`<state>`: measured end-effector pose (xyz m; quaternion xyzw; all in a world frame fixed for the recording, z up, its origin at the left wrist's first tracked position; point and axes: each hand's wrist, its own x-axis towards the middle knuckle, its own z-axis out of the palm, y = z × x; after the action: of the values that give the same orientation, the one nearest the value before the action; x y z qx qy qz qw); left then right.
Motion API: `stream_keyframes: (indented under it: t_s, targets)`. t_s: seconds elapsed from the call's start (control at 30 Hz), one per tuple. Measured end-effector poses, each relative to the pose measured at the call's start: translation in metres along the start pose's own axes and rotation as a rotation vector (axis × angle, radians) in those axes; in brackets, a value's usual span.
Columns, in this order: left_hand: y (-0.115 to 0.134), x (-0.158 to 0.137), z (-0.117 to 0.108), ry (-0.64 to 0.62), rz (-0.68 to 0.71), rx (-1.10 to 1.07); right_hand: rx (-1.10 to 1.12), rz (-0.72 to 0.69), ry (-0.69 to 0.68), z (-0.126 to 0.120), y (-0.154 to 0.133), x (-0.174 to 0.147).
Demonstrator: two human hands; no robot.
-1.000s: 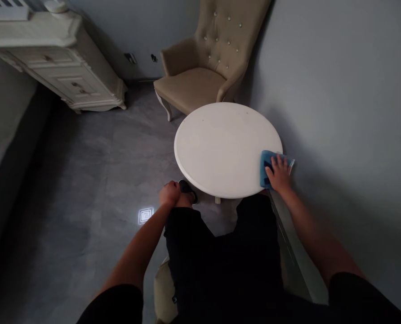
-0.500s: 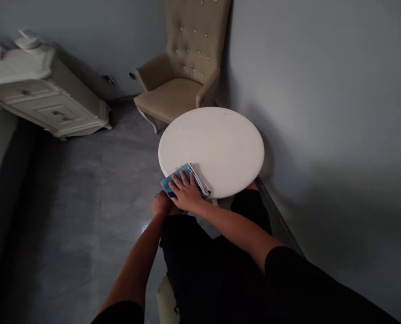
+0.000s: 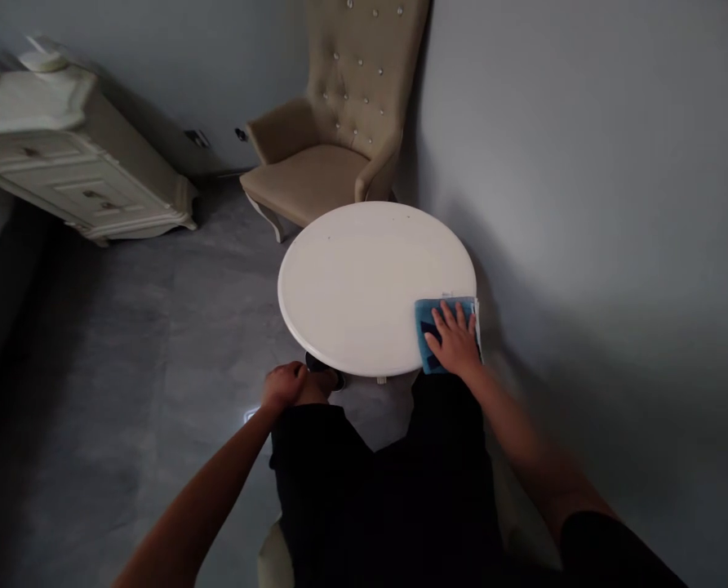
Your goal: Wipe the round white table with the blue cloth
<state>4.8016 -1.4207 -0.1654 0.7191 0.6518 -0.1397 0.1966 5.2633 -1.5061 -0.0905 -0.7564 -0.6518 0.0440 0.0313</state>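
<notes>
- One blue cloth lies under the flat, spread right hand, at the worktop edge.
- Left hand, farther off, curls at the knee; grip unclear.

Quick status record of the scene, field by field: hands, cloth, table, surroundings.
Left hand: resting on the left knee, off the table
Right hand: spread flat on the cloth, fingers apart
Cloth: blue with a dark patch, at the near right edge of the table
Table: white, round-edged top, a few small dark specks toward the far side
Beyond table: tan armchair with a buttoned back
Far left: whitish cabinet
</notes>
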Motion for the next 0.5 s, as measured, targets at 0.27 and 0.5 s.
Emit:
stream_keyframes:
  t_s: [0.27,0.5]
  targets:
    - [0.003,0.026,-0.003,-0.011,-0.113,-0.060,-0.041,0.116,-0.023,-0.008,0.038,0.140]
    - [-0.013,0.042,-0.001,-0.003,-0.161,-0.115,0.027,0.150,0.022,-0.009,0.065,0.300]
